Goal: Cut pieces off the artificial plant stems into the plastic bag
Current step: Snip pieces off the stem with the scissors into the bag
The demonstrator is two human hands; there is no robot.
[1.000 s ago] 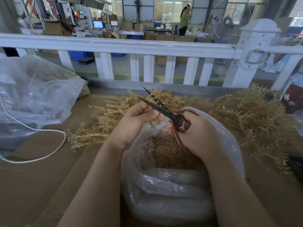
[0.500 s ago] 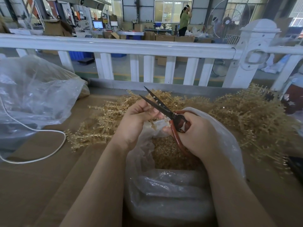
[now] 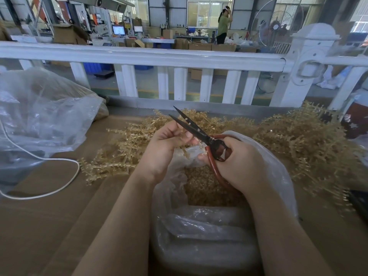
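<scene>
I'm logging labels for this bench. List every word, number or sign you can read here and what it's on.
None can be read.
Scissors: no marking visible on the blades.
Plastic bag: unprinted.
Far monitors: lit, content too small and blurred.
Cardboard boxes beyond the railing: any print is too small to read.

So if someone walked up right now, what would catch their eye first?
Probably the scissors with red handles, blades open and pointing up-left, gripped by the right hand over the open plastic bag. The left hand pinches a golden stem by the blades. Behind, a heap of golden plant stems spreads along the white railing.
</scene>
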